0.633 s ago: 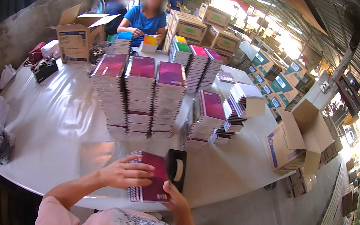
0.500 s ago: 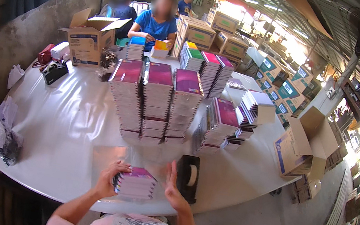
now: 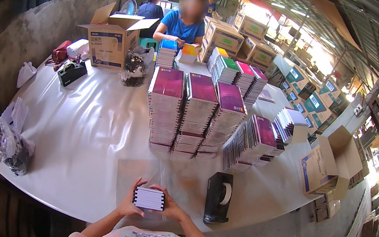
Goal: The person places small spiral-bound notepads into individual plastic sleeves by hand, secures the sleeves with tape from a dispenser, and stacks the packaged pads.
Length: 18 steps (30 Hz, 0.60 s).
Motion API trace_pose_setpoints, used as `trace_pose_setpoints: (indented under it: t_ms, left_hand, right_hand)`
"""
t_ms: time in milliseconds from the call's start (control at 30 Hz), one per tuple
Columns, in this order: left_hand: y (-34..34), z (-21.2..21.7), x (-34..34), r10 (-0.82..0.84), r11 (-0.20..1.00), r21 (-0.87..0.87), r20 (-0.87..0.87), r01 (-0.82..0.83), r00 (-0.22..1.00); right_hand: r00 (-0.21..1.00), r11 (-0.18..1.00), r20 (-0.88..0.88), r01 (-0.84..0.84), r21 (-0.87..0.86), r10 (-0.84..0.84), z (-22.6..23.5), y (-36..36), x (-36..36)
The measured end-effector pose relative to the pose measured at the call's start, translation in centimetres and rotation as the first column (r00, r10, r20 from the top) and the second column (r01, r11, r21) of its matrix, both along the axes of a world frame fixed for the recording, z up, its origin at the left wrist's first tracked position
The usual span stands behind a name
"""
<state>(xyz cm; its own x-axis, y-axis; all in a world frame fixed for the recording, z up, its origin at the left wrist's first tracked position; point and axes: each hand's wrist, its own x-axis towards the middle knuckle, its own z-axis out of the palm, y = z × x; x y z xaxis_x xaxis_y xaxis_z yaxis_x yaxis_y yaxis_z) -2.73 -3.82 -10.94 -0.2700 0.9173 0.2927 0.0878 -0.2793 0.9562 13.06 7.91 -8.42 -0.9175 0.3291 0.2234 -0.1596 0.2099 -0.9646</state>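
A small stack of spiral notebooks [image 3: 149, 199] stands near the table's front edge, white page edges toward me and dark bindings at both sides. My left hand [image 3: 130, 202] is closed around its left side, and my right hand [image 3: 171, 207] grips the right side. Just beyond the stack, a clear plastic sheet or bag [image 3: 131, 172] lies flat on the table; whether it reaches under the notebooks I cannot tell. To the right of my right hand sits a black tape dispenser [image 3: 214, 203] with a pale roll.
Tall stacks of purple-covered notebooks [image 3: 164, 110] rise ahead on the white table [image 3: 73, 140], more piles [image 3: 258, 136] at right. Plastic bags [image 3: 9, 145] lie left, beside a second tape dispenser [image 3: 72, 73] farther back. Open cartons [image 3: 107, 47] flank the table. A person [image 3: 182, 25] handles notebooks opposite.
My right hand has come in from beside the tape dispenser onto the stack. The stack has turned, so its page edges face me and its purple cover no longer shows. The view has shifted left.
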Motion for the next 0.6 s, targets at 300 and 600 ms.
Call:
trace_pose_setpoints:
  t_ms: [300,600]
  left_hand:
    - [0.3,-0.6,2.5,0.297,0.954,0.076,-0.146,-0.289,0.944]
    - [-1.5,4.9,3.0,0.221,0.944,-0.229,-0.088,-0.235,0.971]
  right_hand:
    - [0.997,0.994,-0.011,0.082,0.071,-0.082,-0.4,-0.2,0.9]
    - [0.97,0.972,0.075,0.234,-0.013,-0.233,2.5,-1.6,1.8]
